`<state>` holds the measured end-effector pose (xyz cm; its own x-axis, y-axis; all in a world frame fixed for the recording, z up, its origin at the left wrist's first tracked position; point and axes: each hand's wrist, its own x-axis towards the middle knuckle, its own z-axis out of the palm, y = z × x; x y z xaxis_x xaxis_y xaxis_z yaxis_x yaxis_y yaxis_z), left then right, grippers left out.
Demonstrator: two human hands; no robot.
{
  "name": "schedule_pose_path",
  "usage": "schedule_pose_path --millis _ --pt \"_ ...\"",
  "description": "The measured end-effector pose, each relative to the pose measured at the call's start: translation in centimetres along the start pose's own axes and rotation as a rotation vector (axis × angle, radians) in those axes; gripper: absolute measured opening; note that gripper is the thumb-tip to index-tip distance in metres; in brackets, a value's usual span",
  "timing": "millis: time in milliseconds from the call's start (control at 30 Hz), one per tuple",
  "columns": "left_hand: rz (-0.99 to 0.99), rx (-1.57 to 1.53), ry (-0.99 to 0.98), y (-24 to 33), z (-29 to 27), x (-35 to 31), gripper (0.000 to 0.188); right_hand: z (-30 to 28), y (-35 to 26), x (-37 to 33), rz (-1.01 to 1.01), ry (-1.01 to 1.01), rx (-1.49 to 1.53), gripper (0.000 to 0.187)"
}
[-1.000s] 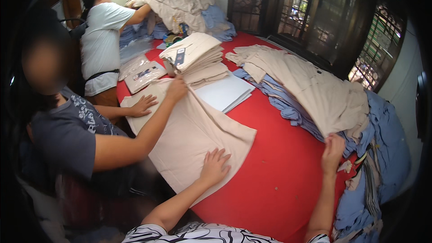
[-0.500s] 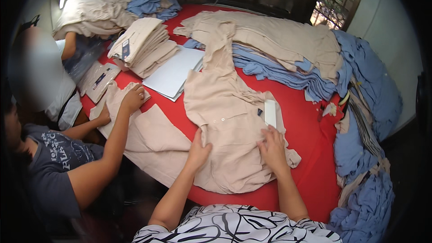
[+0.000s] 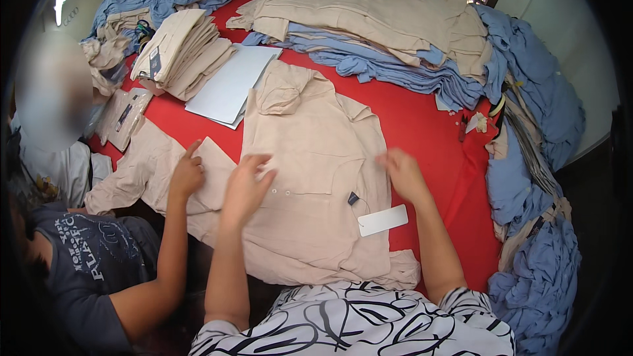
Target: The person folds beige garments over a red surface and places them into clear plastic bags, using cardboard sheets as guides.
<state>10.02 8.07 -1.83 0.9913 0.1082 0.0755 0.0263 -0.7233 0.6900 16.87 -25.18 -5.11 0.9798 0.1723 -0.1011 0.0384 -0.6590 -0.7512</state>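
A beige shirt (image 3: pixel 310 151) lies spread in front of me, with its far part folded over on itself and two small buttons showing. Attached near its right side are a small dark label (image 3: pixel 353 198) and a white hang tag (image 3: pixel 384 220) on a string. My left hand (image 3: pixel 248 190) hovers at the shirt's left side, thumb and fingers apart, holding nothing. By the right edge of the cloth is my right hand (image 3: pixel 403 174), slightly blurred, its fingers loosely apart and empty. Whether either hand touches the cloth, I cannot tell.
Left of me a co-worker's hand (image 3: pixel 188 173) is over another beige garment (image 3: pixel 148 158). Beyond lie white boards (image 3: pixel 231 89), folded beige garments (image 3: pixel 188 53) and a packaged one (image 3: pixel 125 115). Beige and blue clothes (image 3: pixel 376 20) line the back of the red table (image 3: pixel 432 178); blue heaps (image 3: pixel 534 277) are at right.
The far part of the shirt has been folded back toward me. My hands have moved away from the cloth. The hang tag now lies nearer me, and the co-worker's hand has shifted.
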Motion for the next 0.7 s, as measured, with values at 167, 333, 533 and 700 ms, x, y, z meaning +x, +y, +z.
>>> schedule_pose_path --millis 167,333,533,700 --pt "0.091 -0.341 0.157 0.9 14.8 12.0 0.041 6.6 2.2 12.4 -0.393 0.527 -0.353 0.025" --pt "0.037 0.212 0.402 3.6 19.0 13.0 0.065 8.4 1.9 12.3 -0.273 0.304 -0.321 0.023" --pt "0.354 0.147 0.008 0.6 17.6 9.9 0.036 3.7 6.6 3.8 -0.011 0.172 0.797 0.02" --pt "0.271 -0.305 0.133 3.2 13.1 3.9 0.025 -2.6 8.6 -4.7 -0.148 0.344 1.183 0.024"
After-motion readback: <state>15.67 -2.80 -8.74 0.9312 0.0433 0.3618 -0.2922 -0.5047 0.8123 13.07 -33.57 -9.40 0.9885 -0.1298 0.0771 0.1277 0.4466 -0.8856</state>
